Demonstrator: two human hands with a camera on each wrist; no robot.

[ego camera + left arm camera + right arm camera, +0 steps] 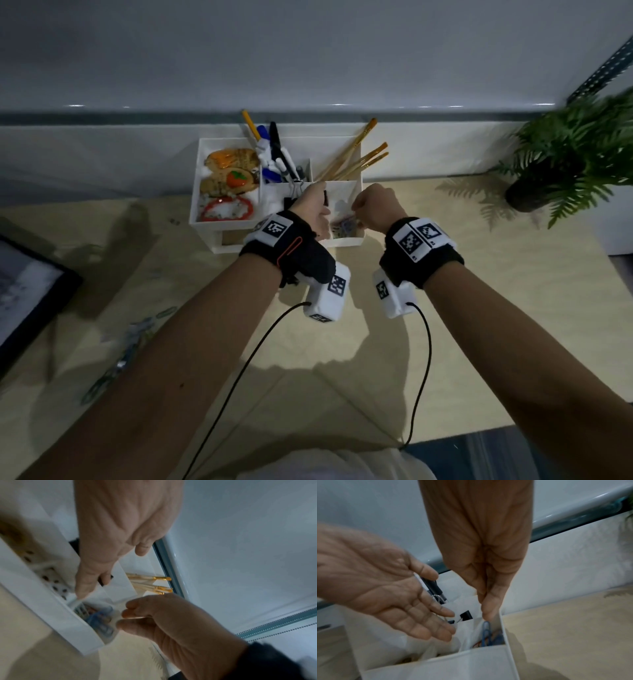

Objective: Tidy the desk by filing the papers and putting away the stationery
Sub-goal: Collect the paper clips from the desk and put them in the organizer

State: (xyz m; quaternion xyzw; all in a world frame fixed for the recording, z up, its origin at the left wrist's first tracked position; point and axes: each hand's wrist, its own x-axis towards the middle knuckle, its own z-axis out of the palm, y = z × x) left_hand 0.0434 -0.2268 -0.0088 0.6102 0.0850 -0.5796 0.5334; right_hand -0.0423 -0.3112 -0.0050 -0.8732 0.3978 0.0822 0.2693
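A white desk organizer (342,242) stands at the back of the desk, and both hands hover over its front right compartment. That compartment holds a clear bag of coloured paper clips (344,226). My right hand (488,609) points straight down into the compartment, its fingertips pinched together at the top of an upright blue paper clip (486,628). My left hand (428,622) is beside it, palm up, fingers straight and holding nothing. In the left wrist view the left hand's fingertips (80,595) reach the bag's edge by the organizer wall (51,608).
Pens (274,154) and brushes (356,157) stand in the back compartments, with black binder clips (466,615) in the middle one. Loose paper clips (133,339) lie on the desk at the left near a dark frame (24,294). A potted plant (565,161) stands at the right.
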